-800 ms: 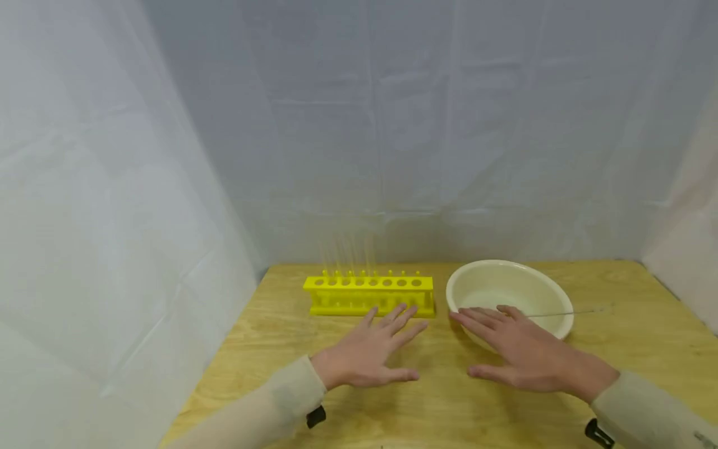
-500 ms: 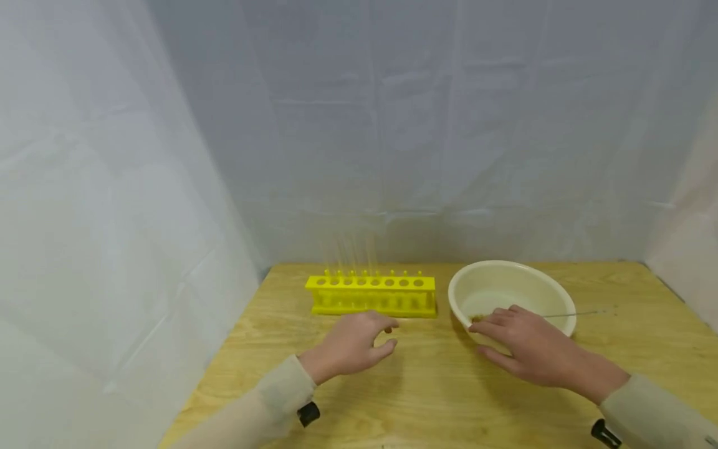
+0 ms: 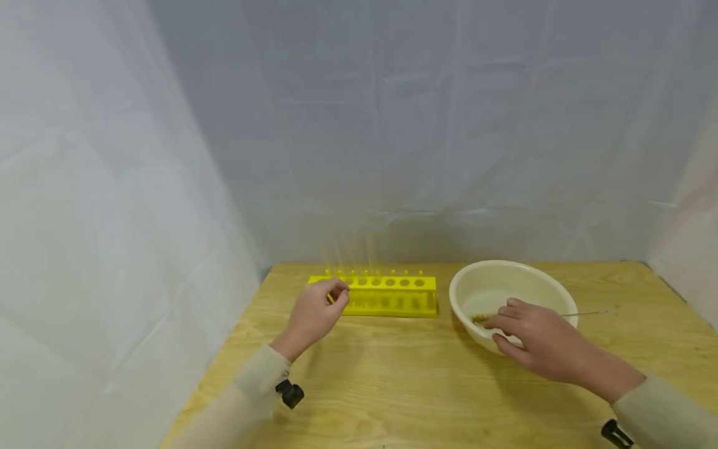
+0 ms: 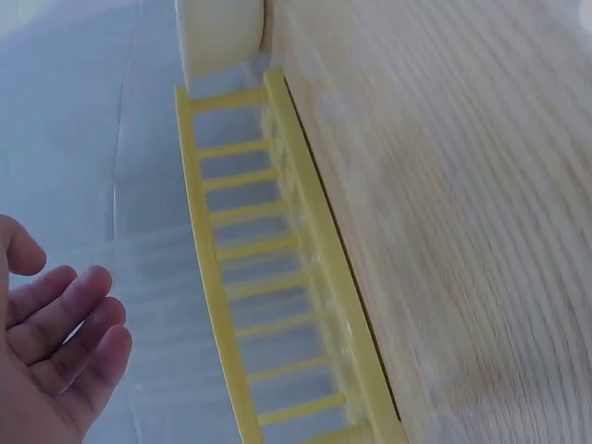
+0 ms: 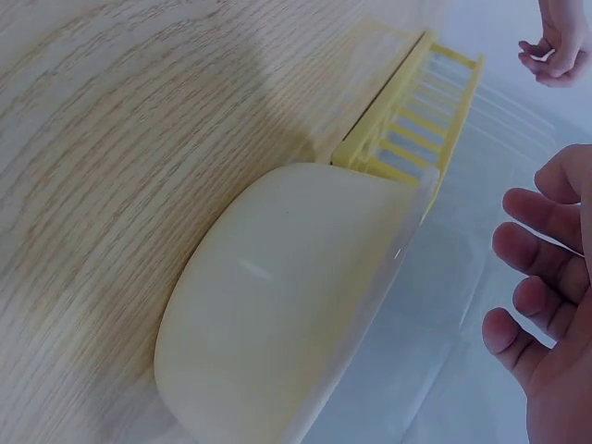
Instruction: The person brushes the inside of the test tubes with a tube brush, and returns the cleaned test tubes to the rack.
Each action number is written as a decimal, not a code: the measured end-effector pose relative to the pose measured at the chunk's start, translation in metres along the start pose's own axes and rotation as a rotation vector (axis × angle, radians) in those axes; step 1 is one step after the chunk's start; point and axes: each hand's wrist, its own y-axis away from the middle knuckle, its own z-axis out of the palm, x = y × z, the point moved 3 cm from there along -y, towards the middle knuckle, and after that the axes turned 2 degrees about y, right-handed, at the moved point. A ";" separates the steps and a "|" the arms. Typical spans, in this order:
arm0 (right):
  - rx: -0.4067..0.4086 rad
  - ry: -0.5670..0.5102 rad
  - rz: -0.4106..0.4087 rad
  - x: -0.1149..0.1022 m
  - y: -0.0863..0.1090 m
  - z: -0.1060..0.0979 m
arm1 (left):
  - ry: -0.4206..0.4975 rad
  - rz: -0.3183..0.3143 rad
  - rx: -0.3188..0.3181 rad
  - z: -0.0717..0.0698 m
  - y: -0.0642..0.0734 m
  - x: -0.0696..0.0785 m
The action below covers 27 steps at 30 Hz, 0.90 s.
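My left hand (image 3: 314,308) hangs over the left front of a yellow test tube rack (image 3: 392,307), its fingers loosely bent. In the left wrist view the same hand (image 4: 65,351) holds nothing, apart from the rack's bars. Clear test tubes (image 3: 371,252) rise from the rack's left holes. My right hand (image 3: 541,340) hovers above the near rim of a cream bowl (image 3: 524,280). Its relaxed fingers (image 5: 527,250) are bare in the right wrist view. Inside the bowl lies a brush (image 3: 480,319) with brownish bristles, partly behind the right hand; a thin wire handle crosses the right rim.
The wooden table (image 3: 387,380) carries the rack at back left and the bowl at back right, with a narrow gap between them. White sheeting (image 3: 359,137) rises behind the table and along both sides. Dark straps sit at both cuffs.
My left hand has moved left and up to the rack's left end, its spread fingers now bent in. My right hand has shifted slightly right, fingers relaxed, uncovering the brush bristles.
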 end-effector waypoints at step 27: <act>-0.045 0.017 0.038 0.002 0.010 -0.006 | -0.049 -0.136 0.210 0.019 -0.047 0.006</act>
